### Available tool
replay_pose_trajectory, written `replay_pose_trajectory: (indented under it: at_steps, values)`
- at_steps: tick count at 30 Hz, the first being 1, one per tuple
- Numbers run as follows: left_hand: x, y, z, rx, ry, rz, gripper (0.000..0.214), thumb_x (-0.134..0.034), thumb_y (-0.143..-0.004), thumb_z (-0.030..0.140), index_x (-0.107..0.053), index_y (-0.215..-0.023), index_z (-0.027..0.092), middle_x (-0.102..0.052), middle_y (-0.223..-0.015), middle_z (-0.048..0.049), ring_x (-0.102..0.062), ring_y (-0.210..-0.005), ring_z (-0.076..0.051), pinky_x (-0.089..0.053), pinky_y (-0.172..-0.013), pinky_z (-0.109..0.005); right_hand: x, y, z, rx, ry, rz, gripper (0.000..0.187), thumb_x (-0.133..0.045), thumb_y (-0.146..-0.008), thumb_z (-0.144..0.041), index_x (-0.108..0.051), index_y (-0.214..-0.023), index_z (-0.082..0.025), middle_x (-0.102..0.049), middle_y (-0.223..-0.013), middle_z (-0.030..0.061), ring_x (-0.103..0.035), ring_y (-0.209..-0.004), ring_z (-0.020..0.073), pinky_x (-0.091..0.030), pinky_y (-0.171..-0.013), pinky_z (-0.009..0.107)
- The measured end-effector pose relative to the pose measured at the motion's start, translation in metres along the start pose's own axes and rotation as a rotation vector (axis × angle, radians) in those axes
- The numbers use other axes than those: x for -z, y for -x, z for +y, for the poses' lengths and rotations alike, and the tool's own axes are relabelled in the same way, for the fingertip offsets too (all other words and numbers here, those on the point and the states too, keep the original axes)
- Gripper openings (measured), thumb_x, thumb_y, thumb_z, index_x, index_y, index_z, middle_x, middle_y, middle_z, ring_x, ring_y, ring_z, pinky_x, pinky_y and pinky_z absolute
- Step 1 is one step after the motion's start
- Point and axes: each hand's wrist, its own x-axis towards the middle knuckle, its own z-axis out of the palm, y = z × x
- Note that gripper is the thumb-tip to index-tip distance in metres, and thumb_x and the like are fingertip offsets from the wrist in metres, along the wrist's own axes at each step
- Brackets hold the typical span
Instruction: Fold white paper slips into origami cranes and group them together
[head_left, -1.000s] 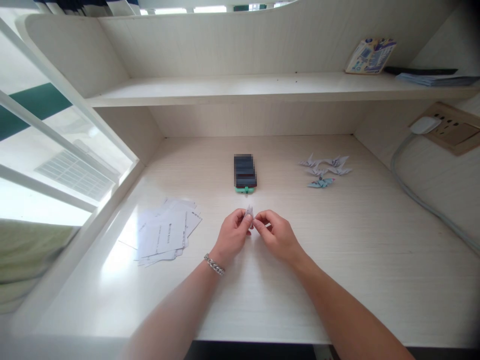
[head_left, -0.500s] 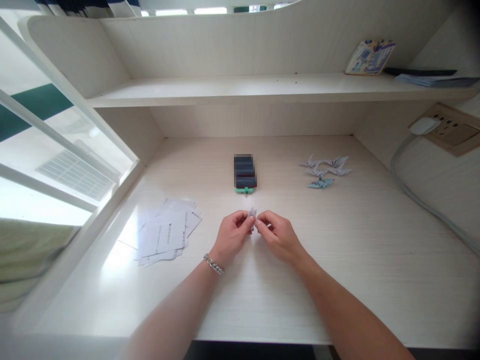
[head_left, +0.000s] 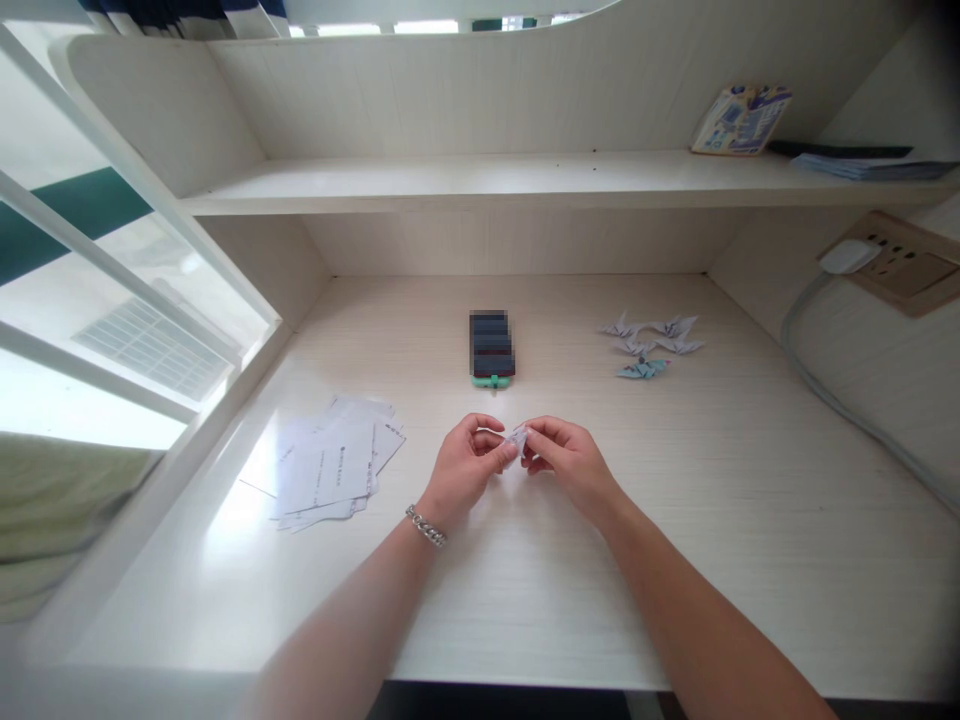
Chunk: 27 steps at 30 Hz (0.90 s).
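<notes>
A small piece of folded white paper (head_left: 517, 439) is pinched between both hands, just above the desk. My left hand (head_left: 474, 458) grips it from the left with thumb and fingers, a chain bracelet (head_left: 426, 526) round the wrist. On the other side, my right hand (head_left: 568, 457) pinches its right edge. The fingers cover much of the paper, so its full shape is hidden. Several folded paper cranes (head_left: 651, 333), mostly white, rest on the desk beyond my right hand. One blue patterned crane (head_left: 643, 369) lies nearest to me among them.
Loose printed paper sheets (head_left: 330, 470) are piled left of my hands. A dark blurred device (head_left: 492, 345) with a green end lies straight ahead. Above the desk runs a shelf (head_left: 450, 178) with a small packet (head_left: 741, 120). A grey cable (head_left: 847, 408) hangs from the right wall socket.
The folded paper has turned from upright to slanting and shifted slightly right. My right hand has moved a little right, and the left fingers have spread somewhat.
</notes>
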Motion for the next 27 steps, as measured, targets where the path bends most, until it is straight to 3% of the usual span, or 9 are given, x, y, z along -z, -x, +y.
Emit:
replay_pose_trajectory:
  at_steps: [3,8,14,19,27]
  values:
    - [-0.001,0.000,0.000,-0.044,-0.083,0.059,0.032,-0.070,-0.068,0.036,-0.052,-0.086,0.017,-0.061,-0.071,-0.0013,-0.057,-0.066,-0.013,-0.043,-0.059,-0.024,-0.001,-0.001,0.003,0.009,0.055,0.051,0.021,-0.058,-0.076,-0.035,-0.065,-0.080,-0.016,-0.062,-0.068,0.0024,-0.058,-0.061,0.0136,-0.047,-0.054,0.025]
    - [-0.001,0.003,0.005,-0.173,-0.443,0.208,0.026,-0.066,-0.071,0.042,-0.059,-0.073,0.017,-0.061,-0.078,-0.0034,-0.054,-0.068,-0.013,-0.043,-0.063,-0.026,-0.004,-0.001,0.005,0.089,0.120,0.128,0.021,-0.057,-0.077,-0.034,-0.066,-0.081,-0.016,-0.065,-0.070,0.0034,-0.060,-0.064,0.0148,-0.048,-0.055,0.026]
    - [-0.005,0.005,0.009,-0.149,-0.458,0.108,0.027,-0.063,-0.073,0.045,-0.062,-0.073,0.018,-0.062,-0.074,-0.0035,-0.055,-0.066,-0.014,-0.042,-0.060,-0.026,-0.005,0.001,0.006,0.139,0.150,0.151,0.019,-0.061,-0.075,-0.032,-0.067,-0.083,-0.016,-0.069,-0.081,0.0058,-0.063,-0.074,0.0178,-0.051,-0.064,0.029]
    - [-0.008,0.008,0.011,-0.169,-0.483,0.099,0.029,-0.062,-0.073,0.046,-0.061,-0.074,0.018,-0.063,-0.073,-0.0030,-0.055,-0.066,-0.015,-0.042,-0.061,-0.026,-0.003,0.000,0.005,0.141,0.151,0.130,0.016,-0.064,-0.072,-0.030,-0.069,-0.079,-0.016,-0.070,-0.079,0.0059,-0.063,-0.075,0.0195,-0.051,-0.070,0.033]
    - [-0.001,0.002,0.004,-0.146,-0.477,0.098,0.031,-0.043,-0.086,0.044,-0.056,-0.073,0.019,-0.059,-0.065,-0.0008,-0.055,-0.061,-0.014,-0.042,-0.060,-0.025,-0.006,-0.001,0.003,0.020,-0.018,0.195,0.020,-0.067,-0.069,-0.035,-0.066,-0.076,-0.017,-0.068,-0.072,0.0044,-0.063,-0.067,0.0169,-0.049,-0.059,0.028]
